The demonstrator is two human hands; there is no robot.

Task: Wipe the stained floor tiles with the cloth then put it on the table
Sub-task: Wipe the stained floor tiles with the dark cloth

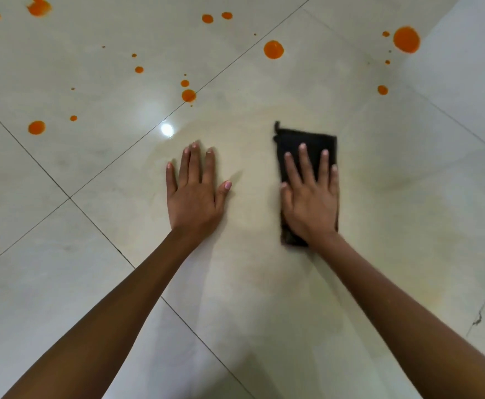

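left hand (195, 194): flat, fingers straight, on floor tiles (91, 254) | right hand (310, 197): flat, pressing cloth (304, 139) | cloth: black, folded, long axis 12–6 o'clock | orange stains (273, 49): 10–2 o'clock

Round light glare (167, 129) mid-frame; small dark chip (477, 321) near right edge.

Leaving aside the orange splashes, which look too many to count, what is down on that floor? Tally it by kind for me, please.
Black cloth: 1
Hands: 2, left hand flat on the floor tiles, right hand pressing the cloth
Total: 3
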